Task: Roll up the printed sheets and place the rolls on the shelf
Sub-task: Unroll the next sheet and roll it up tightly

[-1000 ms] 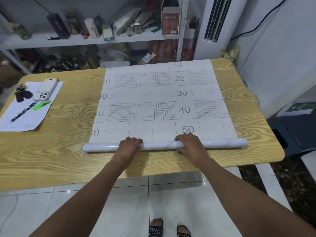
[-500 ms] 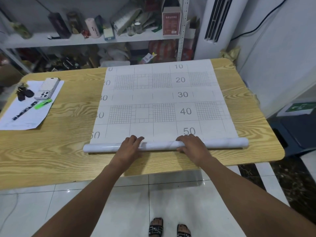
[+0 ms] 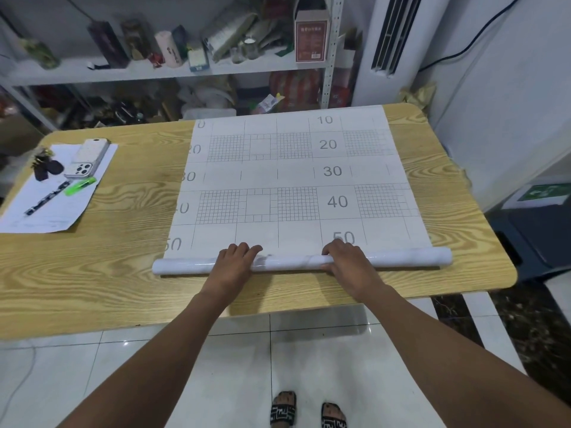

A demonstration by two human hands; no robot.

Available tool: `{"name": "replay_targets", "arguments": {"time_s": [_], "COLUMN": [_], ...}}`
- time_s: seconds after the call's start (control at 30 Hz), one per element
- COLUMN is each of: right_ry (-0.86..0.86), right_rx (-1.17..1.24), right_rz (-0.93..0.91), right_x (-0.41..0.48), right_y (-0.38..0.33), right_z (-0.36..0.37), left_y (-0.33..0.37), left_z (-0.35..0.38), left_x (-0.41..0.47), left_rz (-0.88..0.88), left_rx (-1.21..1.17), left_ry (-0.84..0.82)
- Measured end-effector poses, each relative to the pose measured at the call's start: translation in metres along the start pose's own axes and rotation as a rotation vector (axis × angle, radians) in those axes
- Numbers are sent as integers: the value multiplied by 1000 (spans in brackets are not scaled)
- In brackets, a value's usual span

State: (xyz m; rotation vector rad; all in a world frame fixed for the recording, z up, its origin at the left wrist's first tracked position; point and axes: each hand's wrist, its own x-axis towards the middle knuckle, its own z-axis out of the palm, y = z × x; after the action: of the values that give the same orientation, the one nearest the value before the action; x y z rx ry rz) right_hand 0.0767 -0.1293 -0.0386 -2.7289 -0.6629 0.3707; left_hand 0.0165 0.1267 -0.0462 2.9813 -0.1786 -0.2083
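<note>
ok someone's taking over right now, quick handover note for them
Hands: left hand and right hand both grip the roll, fingers curled over it, either side of its middle.
Things: roll lies across the table near the front edge, at the 50 mark; the rest of the sheet lies flat.
Done: first turns.
Left: roll up the rest, put it on the shelf.

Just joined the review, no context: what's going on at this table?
A person stands at a wooden table rolling up a large printed sheet. The left hand and right hand both grip the roll, fingers curled over it, near the table's front edge. Only a short part is rolled; the rest lies flat, with markings 10 to 50 showing. The shelf behind the table is the roll's destination; that step is not yet done.
</note>
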Motion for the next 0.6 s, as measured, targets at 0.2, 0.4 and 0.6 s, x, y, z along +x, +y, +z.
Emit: {"name": "replay_targets", "arguments": {"time_s": [0.2,0.4,0.6], "right_ry": [9,8,43], "right_rx": [-60,-88,-93], "right_rz": [-8,31,3], "right_x": [3,1,-3], "right_y": [5,5,7], "right_z": [7,5,6], "left_y": [-4,-7,-3], "left_z": [2,3,0], "left_x": [5,5,6], "left_rz": [-22,6,-20], "left_rx": [-93,-125,-116], "left_ry": [-13,-5,-37]}}
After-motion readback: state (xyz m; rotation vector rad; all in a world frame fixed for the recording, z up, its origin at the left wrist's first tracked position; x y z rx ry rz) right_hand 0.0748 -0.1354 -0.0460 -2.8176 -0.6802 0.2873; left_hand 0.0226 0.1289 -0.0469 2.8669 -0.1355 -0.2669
